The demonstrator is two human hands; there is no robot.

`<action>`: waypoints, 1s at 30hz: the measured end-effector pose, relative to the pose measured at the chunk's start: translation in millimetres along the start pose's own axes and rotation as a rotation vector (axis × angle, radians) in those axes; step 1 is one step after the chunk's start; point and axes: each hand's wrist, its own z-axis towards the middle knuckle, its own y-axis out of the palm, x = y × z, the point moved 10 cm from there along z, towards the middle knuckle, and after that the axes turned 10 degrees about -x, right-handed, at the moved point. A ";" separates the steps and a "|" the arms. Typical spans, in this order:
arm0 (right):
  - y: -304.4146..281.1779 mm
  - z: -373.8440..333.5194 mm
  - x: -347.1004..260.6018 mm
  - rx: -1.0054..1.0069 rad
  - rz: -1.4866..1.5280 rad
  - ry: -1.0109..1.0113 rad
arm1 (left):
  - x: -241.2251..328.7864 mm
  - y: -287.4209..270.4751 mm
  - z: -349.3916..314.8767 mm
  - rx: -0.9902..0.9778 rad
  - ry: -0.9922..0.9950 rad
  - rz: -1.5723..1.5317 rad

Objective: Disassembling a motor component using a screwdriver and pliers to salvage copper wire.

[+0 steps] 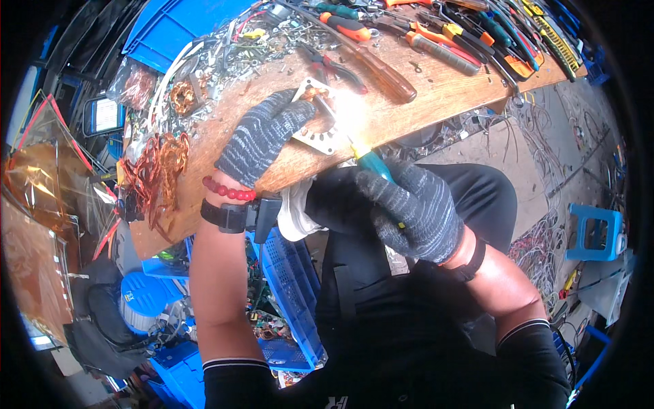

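Observation:
My left hand (269, 133), in a dark grey knit glove, grips the left edge of a pale square metal plate (318, 142) with a round opening, at the near edge of the wooden table. In my gloved right hand (422, 211) is a screwdriver with a green and yellow handle (375, 165). It points up and left toward the plate. A strong white glare covers the plate's right side and the tool's tip, so I cannot tell whether they touch. Just beyond the plate lie red-handled pliers (330, 67) and a long wooden-handled tool (387, 73).
Many hand tools (443, 51) crowd the table's far right. Screws and scrap (235, 58) cover its far left, by a blue crate (170, 31). Copper wire (163, 167) hangs at the left edge. Below stands a blue basket (289, 286); a blue stool (591, 211) is at right.

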 end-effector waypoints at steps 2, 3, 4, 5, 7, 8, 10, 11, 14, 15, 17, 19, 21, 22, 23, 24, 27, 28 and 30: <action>0.8 2.8 0.9 -0.042 0.053 0.038 | 8.4 -3.0 0.7 0.014 0.036 0.069; 1.3 3.4 1.4 -0.041 0.050 0.041 | 5.0 -5.1 3.0 0.051 -0.016 -0.206; -2.2 4.2 -0.2 0.003 0.065 0.018 | 1.6 -4.0 5.4 0.086 -0.069 -0.480; -6.2 3.9 -1.9 0.047 0.079 -0.004 | 10.6 -1.7 11.1 0.085 -0.065 -0.482; -5.5 8.3 -4.3 -0.001 0.070 0.018 | -11.9 10.7 4.4 0.012 -0.547 -0.390; -1.8 10.2 -4.1 -0.050 0.058 0.043 | -14.3 13.0 1.5 0.013 -0.550 -0.388; -4.4 10.2 -3.7 -0.012 0.083 0.029 | -16.7 11.6 2.5 0.037 -0.535 -0.196; -8.0 9.4 -3.1 0.024 0.112 0.016 | -16.9 13.6 1.6 0.055 -0.506 -0.265; -19.5 4.1 11.9 0.052 0.327 0.101 | -15.3 10.9 -5.5 0.164 -0.342 -0.260; -30.1 4.5 15.1 0.139 0.355 0.087 | -13.0 8.6 -5.6 0.195 -0.342 -0.358; -38.6 7.1 19.0 0.173 0.366 0.136 | -1.4 4.1 -4.8 0.194 -0.356 -0.312; -46.5 12.6 19.3 0.223 0.273 0.165 | 4.7 -0.5 -2.7 0.200 -0.381 -0.264; -49.3 17.8 22.4 0.224 0.330 0.160 | 0.7 5.8 3.6 0.128 -0.424 -0.301; -50.6 19.8 25.2 0.227 0.385 0.157 | 2.9 2.8 5.9 0.128 -0.419 -0.304; -52.1 21.0 31.1 0.247 0.445 0.172 | 7.1 -0.6 9.3 0.126 -0.392 -0.336; -52.5 25.5 31.8 0.245 0.448 0.171 | 9.7 -3.2 8.4 0.126 -0.373 -0.365; -60.6 33.3 51.4 0.342 0.683 0.289 | -0.5 5.0 9.9 0.129 -0.226 -0.290; -66.0 41.7 48.7 0.191 0.641 0.296 | -8.1 7.0 7.0 0.139 -0.273 -0.388; -79.1 52.4 56.9 0.147 0.480 0.392 | -0.9 3.3 12.3 0.141 -0.244 -0.487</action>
